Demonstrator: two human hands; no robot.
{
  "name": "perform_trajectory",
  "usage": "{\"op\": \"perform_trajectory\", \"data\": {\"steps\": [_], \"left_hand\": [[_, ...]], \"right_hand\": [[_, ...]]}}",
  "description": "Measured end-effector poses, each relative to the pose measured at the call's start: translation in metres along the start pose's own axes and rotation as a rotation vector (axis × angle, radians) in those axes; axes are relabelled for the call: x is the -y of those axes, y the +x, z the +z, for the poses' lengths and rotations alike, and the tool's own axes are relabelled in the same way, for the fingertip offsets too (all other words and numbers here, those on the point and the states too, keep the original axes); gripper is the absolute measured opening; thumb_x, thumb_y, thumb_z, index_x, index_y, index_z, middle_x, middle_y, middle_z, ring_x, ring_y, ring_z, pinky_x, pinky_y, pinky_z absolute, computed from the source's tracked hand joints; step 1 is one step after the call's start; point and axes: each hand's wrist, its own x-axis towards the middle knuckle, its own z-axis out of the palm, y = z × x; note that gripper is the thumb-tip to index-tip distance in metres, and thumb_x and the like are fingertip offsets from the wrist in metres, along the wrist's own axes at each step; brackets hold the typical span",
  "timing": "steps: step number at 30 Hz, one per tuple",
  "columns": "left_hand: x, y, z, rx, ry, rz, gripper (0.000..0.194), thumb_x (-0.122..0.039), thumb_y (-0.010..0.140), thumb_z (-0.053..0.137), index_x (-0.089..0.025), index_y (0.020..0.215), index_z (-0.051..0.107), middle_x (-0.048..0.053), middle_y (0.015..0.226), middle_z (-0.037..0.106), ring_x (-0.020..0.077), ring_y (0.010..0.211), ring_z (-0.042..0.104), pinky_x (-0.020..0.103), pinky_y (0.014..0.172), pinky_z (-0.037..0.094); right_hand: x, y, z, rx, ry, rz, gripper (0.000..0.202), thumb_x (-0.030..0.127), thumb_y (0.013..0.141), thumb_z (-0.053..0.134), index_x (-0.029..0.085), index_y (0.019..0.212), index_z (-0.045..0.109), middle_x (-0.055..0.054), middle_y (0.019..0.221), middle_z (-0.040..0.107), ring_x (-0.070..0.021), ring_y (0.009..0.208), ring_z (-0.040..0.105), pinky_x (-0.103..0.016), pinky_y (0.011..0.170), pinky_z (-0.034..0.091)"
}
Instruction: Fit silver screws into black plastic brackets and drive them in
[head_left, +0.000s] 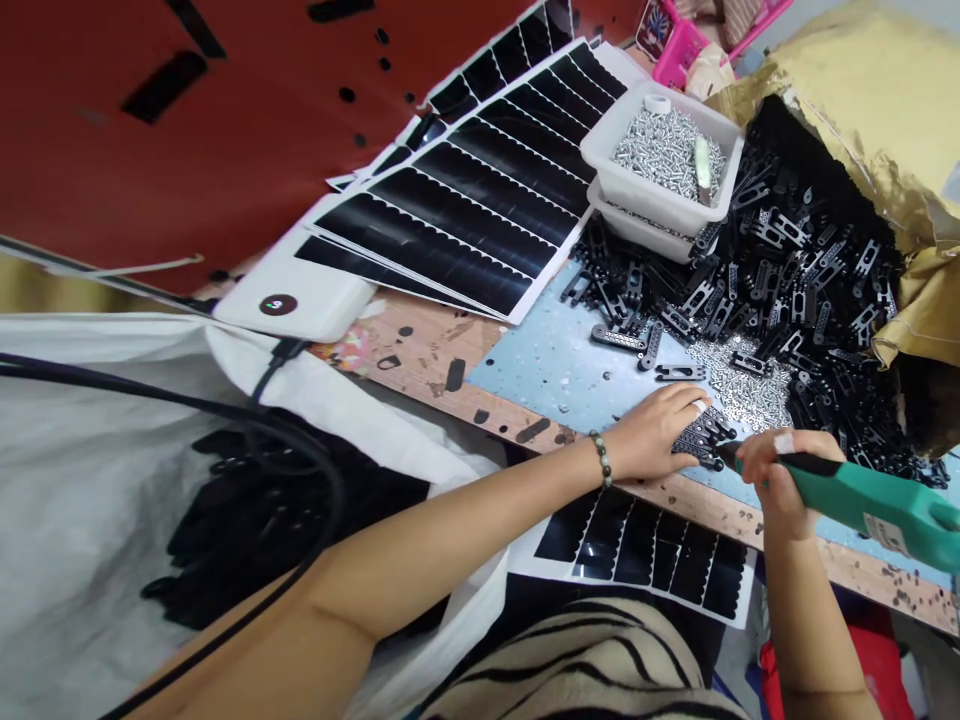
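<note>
My left hand (pixel 651 432), with a beaded bracelet at the wrist, is closed over a small group of black perforated plastic pieces (pixel 703 440) lying side by side near the table's front edge. My right hand (pixel 784 480) grips a green and black electric screwdriver (pixel 874 508). Its dark tip points left and meets the right end of those pieces; whether it sits on a screw is too small to tell. Both hands have white tape on a finger. Just beyond them lies a patch of small loose silver parts (pixel 750 390).
A heap of black plastic parts (pixel 825 290) spills from a yellow sack (pixel 862 90). Stacked white tubs (pixel 596 150) hold silver screws. Sheets of black stickers (pixel 480 190) and a white power bank (pixel 322 305) lie to the left. A white bag (pixel 97 480) with black pieces hangs below.
</note>
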Motion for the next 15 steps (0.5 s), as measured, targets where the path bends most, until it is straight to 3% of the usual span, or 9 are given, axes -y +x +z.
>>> {"op": "perform_trajectory", "data": {"steps": [6, 15], "left_hand": [[0.002, -0.001, 0.002, 0.008, 0.019, 0.003, 0.068, -0.038, 0.072, 0.074, -0.014, 0.128, 0.044, 0.015, 0.132, 0.048, 0.0305, 0.13, 0.037, 0.048, 0.11, 0.032], [0.001, -0.001, 0.001, 0.019, -0.019, -0.015, 0.069, -0.038, 0.073, 0.074, -0.015, 0.131, 0.044, 0.015, 0.137, 0.044, 0.0312, 0.131, 0.036, 0.05, 0.11, 0.032]], "right_hand": [[0.009, -0.007, -0.005, -0.088, 0.108, -0.028, 0.009, 0.023, 0.084, 0.057, 0.022, 0.092, 0.052, 0.007, 0.055, 0.054, -0.0109, 0.043, 0.052, -0.03, 0.051, 0.049], [-0.01, -0.011, -0.005, -0.01, 0.085, 0.087, 0.012, 0.024, 0.083, 0.059, 0.024, 0.091, 0.049, 0.009, 0.055, 0.05, -0.0098, 0.043, 0.051, -0.028, 0.051, 0.047]]}}
